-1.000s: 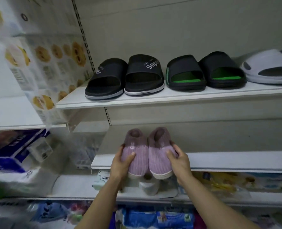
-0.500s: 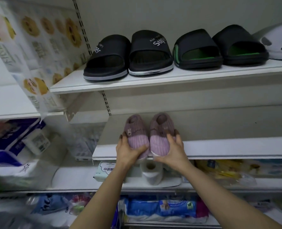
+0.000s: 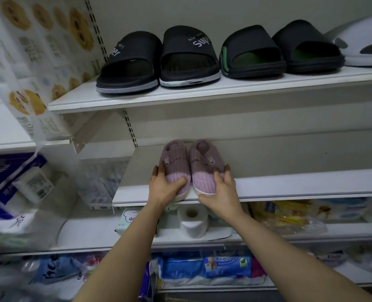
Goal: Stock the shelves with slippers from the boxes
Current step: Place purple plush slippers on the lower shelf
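Note:
A pair of purple knitted slippers sits side by side on the middle white shelf (image 3: pixel 289 186), toes toward me. My left hand (image 3: pixel 163 186) grips the toe of the left slipper (image 3: pixel 176 162), thumb across its top. My right hand (image 3: pixel 221 190) grips the toe of the right slipper (image 3: pixel 202 160), fingers curled round its outer side. Both toes reach the shelf's front edge.
The upper shelf (image 3: pixel 202 92) carries two pairs of black slides (image 3: pixel 158 59) (image 3: pixel 281 51) and a white slide (image 3: pixel 363 44). Tissue packs (image 3: pixel 28 62) stand at the left. Below are a toilet roll (image 3: pixel 192 221), yellow packets (image 3: pixel 285 216) and blue packs (image 3: pixel 204 267).
Both hands have pushed the purple slippers from over the shelf edge further back onto the middle shelf. The view has shifted closer and slightly lower.

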Available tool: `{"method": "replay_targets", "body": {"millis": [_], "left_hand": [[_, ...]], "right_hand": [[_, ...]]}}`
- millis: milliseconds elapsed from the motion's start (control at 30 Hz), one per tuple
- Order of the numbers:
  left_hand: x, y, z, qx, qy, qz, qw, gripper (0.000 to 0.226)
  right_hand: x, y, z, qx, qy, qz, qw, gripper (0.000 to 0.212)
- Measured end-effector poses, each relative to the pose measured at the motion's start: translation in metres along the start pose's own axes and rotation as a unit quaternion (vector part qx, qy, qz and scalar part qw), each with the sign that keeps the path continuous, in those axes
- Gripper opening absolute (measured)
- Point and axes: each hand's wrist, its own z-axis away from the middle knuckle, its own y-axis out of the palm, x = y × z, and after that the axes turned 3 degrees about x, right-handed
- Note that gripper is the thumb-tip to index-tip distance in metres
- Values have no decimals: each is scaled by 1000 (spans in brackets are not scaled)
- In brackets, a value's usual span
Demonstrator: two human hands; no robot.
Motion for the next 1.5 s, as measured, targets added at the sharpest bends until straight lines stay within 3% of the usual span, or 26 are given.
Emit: {"method": "replay_targets", "body": {"millis": [267, 533, 867, 1133, 1300, 1500], "left_hand": [[2, 0, 0, 11, -1, -2, 1000, 126], [-2, -13, 20, 63, 30, -83, 994, 139], [-2, -13, 25, 46, 49, -124, 990, 130], [-51, -28, 69, -10, 213, -287, 934, 110], [-112, -34, 113, -64, 334, -323, 883, 94], [-200, -29, 176, -103, 397, -335, 848, 83]], "right_hand": [[4, 3, 0, -12, -2, 14, 1000, 87], [-8, -15, 9, 41, 4, -12, 999, 91], [-10, -15, 10, 35, 6, -32, 999, 85], [-15, -72, 44, -54, -60, 62, 995, 79], [-16, -140, 84, -103, -97, 140, 980, 76], [-27, -227, 144, -207, -142, 203, 946, 74]]}}
